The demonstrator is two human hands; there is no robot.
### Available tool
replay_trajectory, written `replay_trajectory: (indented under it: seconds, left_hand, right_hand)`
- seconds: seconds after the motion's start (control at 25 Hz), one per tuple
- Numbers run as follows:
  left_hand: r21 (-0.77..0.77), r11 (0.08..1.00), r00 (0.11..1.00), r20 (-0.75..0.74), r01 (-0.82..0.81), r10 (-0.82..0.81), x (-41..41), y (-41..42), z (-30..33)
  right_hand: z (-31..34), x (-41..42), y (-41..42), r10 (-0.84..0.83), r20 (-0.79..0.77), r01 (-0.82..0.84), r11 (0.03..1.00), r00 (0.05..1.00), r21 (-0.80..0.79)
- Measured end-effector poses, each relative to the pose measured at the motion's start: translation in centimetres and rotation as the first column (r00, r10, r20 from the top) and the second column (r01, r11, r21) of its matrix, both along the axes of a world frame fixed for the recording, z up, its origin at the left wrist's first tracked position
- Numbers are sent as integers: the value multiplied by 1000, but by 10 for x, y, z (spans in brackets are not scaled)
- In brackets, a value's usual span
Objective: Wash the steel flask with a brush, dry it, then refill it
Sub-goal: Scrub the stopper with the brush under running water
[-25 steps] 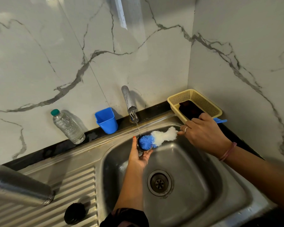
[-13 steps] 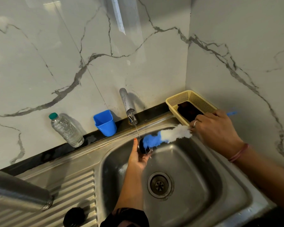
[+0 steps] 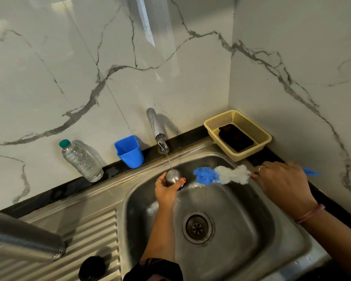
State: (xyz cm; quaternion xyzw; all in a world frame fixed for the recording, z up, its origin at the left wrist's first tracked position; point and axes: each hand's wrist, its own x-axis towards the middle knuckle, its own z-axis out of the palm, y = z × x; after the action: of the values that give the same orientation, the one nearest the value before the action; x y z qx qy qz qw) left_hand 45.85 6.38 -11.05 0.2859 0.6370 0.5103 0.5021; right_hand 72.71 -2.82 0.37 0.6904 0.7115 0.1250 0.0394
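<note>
Landmark: the sink (image 3: 288,238), a steel basin with its drain (image 3: 197,227) at the middle.
Nearest, left of the sink: the steel flask (image 3: 22,238) lies on its side on the ribbed drainboard (image 3: 89,236), its open end towards the basin; a black lid (image 3: 92,267) lies just in front of it.
Left hand (image 3: 166,189): at the back of the sink, fingers closed round a small steel cup (image 3: 173,177) held under the tap's stream.
Right hand (image 3: 280,183): over the sink's right rim, fist closed on the handle of the brush (image 3: 221,175).
Change: half a second ago the blue tip sat inside the cup; now the whole brush head is out, clear to the right of it.
Meaning: the cup's scrub looks finished and it is being rinsed; the flask body looks not yet brushed, with drying and refilling to follow.
Edges: the brush head hangs above the right back rim, near the yellow basket (image 3: 257,136) on the tabletop behind.
Open room: the basin's middle and front are free.
Behind the sink: tap (image 3: 155,126), blue cup (image 3: 130,152), water bottle (image 3: 80,161) along the wall.
</note>
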Motion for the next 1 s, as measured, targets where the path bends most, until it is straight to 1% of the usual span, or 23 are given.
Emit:
replay_trajectory:
  seconds: [0.08, 0.2, 0.32, 0.44, 0.6, 0.84, 1.0]
  left_hand:
    - [44, 998, 994, -109, 34, -29, -1, -2, 2]
    - [88, 991, 973, -216, 102, -81, -3, -4, 5]
    - [108, 985, 955, -278, 135, -100, -4, -2, 11]
    - [126, 978, 947, -296, 166, -122, -7, 1, 17]
    - [81, 958, 910, -343, 277, -234, -11, 4, 25]
    - [-2, 890, 784, -472, 457, -404, -20, 16, 37]
    - [-46, 842, 720, -495, 538, -487, -27, 30, 48]
  right_hand:
    - [-3, -4, -1, -15, -12, 15, 1000, 1000, -19]
    - [-9, -7, 1, -22, -43, 23, 1000, 999, 21]
    - [-13, -8, 3, -17, -60, 18, 1000, 998, 23]
    - [-15, -8, 5, -20, -64, 21, 999, 998, 25]
    - [-24, -6, 8, -44, -103, 46, 999, 994, 11]
    - [-27, -3, 11, -65, -128, 68, 998, 990, 17]
    - [-28, -3, 16, -77, -169, 81, 997, 983, 19]
